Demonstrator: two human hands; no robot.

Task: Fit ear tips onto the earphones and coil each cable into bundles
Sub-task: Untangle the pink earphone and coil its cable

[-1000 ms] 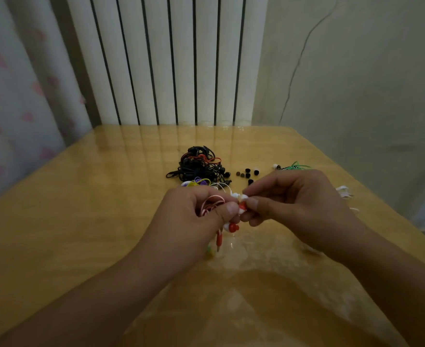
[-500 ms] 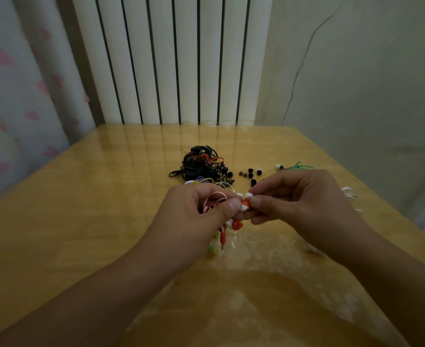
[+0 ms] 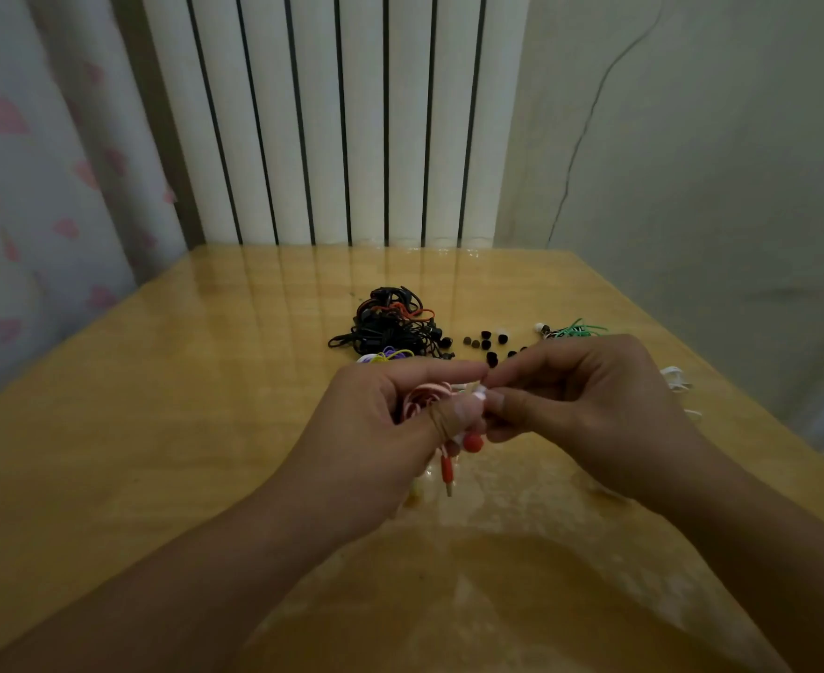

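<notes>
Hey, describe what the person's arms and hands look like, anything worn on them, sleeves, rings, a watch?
Both forearms are bare as far as the picture shows: no sleeve, glove, watch or bracelet appears. The left hand and right hand show no rings on the visible fingers. The nails look short and unpainted, though the dim light makes fine detail hard to tell.

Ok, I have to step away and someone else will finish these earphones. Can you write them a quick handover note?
Left hand grips the pink-and-orange earphone bundle, its plug dangling.
Right hand pinches a small white piece at the left thumb; it looks like a tip being fitted, though this is partly hidden.
On the table: black cable pile, loose black ear tips, green earphones, white earphones.
Done: pink set looks coiled.
Left: seat this tip, then the others.
</notes>
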